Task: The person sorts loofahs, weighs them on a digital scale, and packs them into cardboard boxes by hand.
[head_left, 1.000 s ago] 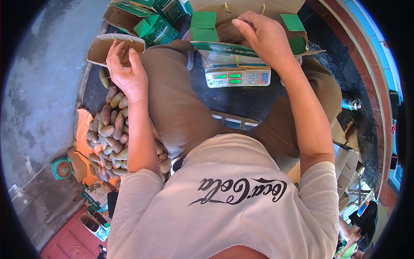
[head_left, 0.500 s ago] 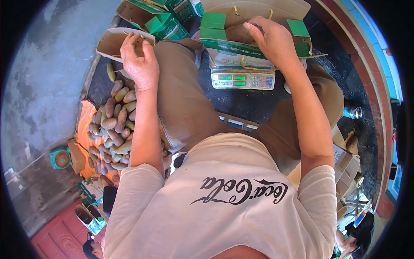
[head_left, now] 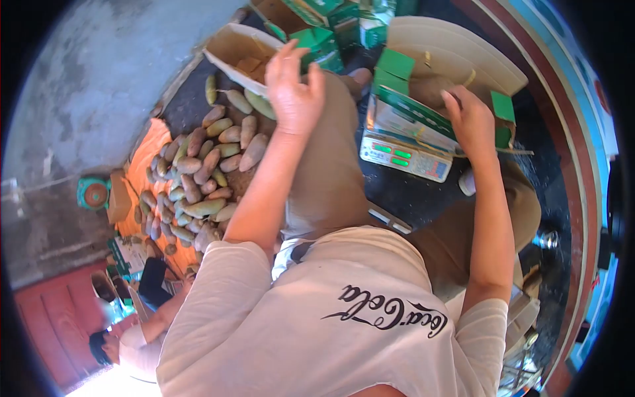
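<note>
My left hand (head_left: pixel 296 96) is raised beside a small open carton (head_left: pixel 231 49), its fingers spread and nothing visible in them. Bits of cardboard-coloured material lie inside that carton. At the right side of a green-and-white gift box (head_left: pixel 413 119) is my right hand (head_left: pixel 475 122), thumb apart from the fingers, partly over the opening. Brownish contents (head_left: pixel 430 87) show inside the box, too shaded to name. The box stands on a digital scale (head_left: pixel 407 159) with lit green displays. Left of my leg lies a heap of long green and brown radishes (head_left: pixel 206 165).
An orange sheet (head_left: pixel 139 178) lies under part of the heap. More green boxes (head_left: pixel 317 43) stand at the far side. Another person (head_left: pixel 142 337) sits at the lower left. A teal round device (head_left: pixel 94 193) is by the wall, and a metallic can (head_left: pixel 548 239) is at the right.
My view has turned, so the scene sits farther right and the scale looks tilted. My left hand's fingers have spread, and more of the small carton's inside shows. The other person is more visible.
</note>
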`<state>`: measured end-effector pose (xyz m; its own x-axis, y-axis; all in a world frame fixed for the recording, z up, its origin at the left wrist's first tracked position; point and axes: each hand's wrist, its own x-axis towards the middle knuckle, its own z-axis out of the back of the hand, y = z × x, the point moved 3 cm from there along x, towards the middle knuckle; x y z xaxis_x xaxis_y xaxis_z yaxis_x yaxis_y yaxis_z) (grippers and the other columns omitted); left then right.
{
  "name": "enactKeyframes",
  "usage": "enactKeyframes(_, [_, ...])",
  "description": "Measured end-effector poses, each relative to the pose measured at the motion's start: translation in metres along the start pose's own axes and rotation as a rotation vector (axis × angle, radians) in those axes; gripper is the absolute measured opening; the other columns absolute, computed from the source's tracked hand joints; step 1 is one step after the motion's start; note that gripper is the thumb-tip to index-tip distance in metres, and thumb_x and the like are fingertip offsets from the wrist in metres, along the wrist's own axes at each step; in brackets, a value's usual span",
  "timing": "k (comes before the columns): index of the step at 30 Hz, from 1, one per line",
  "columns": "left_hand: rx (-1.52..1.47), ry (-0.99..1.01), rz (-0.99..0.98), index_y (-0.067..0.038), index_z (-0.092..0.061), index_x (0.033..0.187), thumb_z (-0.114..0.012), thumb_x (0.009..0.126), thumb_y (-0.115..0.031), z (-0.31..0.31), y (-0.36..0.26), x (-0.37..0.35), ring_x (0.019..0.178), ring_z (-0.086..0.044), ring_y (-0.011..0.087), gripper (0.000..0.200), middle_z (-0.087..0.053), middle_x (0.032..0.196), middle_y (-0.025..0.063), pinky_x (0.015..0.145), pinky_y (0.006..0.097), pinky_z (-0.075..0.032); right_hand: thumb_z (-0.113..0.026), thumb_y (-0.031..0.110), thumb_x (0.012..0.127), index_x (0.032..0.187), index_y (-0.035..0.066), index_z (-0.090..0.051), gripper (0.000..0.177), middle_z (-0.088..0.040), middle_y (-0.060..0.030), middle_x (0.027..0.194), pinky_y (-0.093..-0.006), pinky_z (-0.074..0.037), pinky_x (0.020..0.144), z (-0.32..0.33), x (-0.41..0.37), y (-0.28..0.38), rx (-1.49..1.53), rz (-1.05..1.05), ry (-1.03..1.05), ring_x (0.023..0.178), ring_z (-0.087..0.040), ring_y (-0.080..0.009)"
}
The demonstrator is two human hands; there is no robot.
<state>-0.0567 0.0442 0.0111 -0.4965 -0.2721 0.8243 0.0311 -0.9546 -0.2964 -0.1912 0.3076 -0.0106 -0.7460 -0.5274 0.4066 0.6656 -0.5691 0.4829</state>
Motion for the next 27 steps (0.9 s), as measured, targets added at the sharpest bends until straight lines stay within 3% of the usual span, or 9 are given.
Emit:
enactKeyframes(9, [-0.088,-0.026,0.098,-0.002,-0.062,0.097,-0.064,0.072,-0.003,0.002,-0.003,-0.003,0.102,-0.057,0.0360,0.025,-0.061,0.112,0.0176,0.090,0.0424,-0.044,-0.060,0.027,0.090,0.086,0.004,-0.062,0.024,-0.062,-0.0183,0.077,-0.0449,-0.045,0.062,-0.007,0.000,0.004,-0.072,-0.012,0.060,0.072,-0.059,-0.0389])
enactKeyframes(13, [-0.112,-0.063,0.111,-0.002,-0.062,0.096,-0.065,0.070,-0.004,0.001,-0.004,-0.002,0.102,-0.056,0.0357,0.026,-0.060,0.112,0.0171,0.090,0.0423,-0.045,-0.056,0.026,0.094,0.095,0.003,-0.063,0.024,-0.064,-0.0181,0.080,-0.0394,-0.047,0.066,-0.009,0.000,0.001,-0.114,-0.020,0.100,0.073,-0.062,-0.0357])
enactKeyframes(16, [-0.132,-0.104,0.091,-0.002,-0.062,0.094,-0.065,0.068,-0.004,0.001,-0.004,-0.002,0.102,-0.056,0.0352,0.026,-0.060,0.110,0.0162,0.089,0.0420,-0.045,-0.058,0.027,0.092,0.092,0.004,-0.063,0.023,-0.064,-0.0176,0.082,-0.0422,-0.047,0.065,-0.012,0.002,-0.004,-0.104,-0.020,0.094,0.074,-0.062,-0.0366])
enactKeyframes(27, [-0.180,-0.164,0.148,-0.003,-0.062,0.096,-0.061,0.071,-0.002,0.008,0.006,-0.003,0.105,-0.054,0.0348,0.025,-0.060,0.113,0.0165,0.094,0.0414,-0.041,-0.055,0.026,0.094,0.093,0.003,-0.064,0.024,-0.065,-0.0166,0.084,-0.0395,-0.048,0.066,-0.011,0.002,0.000,-0.129,-0.035,0.117,0.076,-0.062,-0.0359])
